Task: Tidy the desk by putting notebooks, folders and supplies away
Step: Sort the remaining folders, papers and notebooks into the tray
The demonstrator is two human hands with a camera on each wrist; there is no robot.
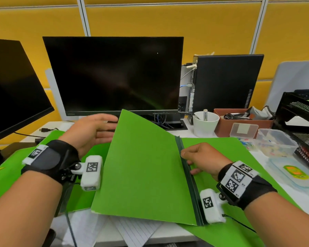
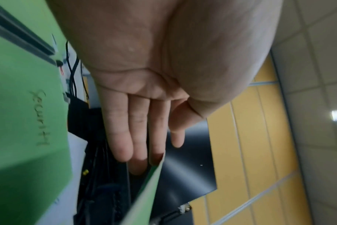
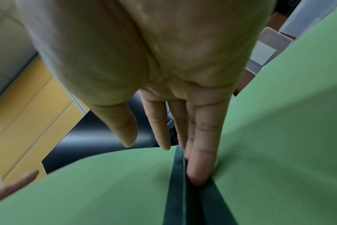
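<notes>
Two bare hands at one green cardboard folder (image 1: 143,168) with a dark spine strip, lying near the front edge of the white desk (image 1: 273,168). Right hand (image 1: 202,157) on the spine: fingers (image 3: 200,153) straight, tips pressed into the dark fold, nothing curled around it. Left hand (image 1: 91,132) flat and relaxed behind the raised front cover, fingers (image 2: 121,137) straight, tips at the cover's far edge; real contact hard to judge. Front cover tilted up from the spine, back cover flat on the desk under the right hand. Second green folder (image 1: 12,168) lying flat at the left edge, partly under the raised cover, with handwriting on it in the left wrist view. Lined white paper sheets (image 1: 132,230) under the folders at the front edge. Behind, toward the back edge: dark flat monitor (image 1: 114,75), white round cup (image 1: 205,123), brown rectangular box (image 1: 239,122). At the right edge: clear plastic containers (image 1: 275,141) and black mesh tray rack (image 1: 300,118).
</notes>
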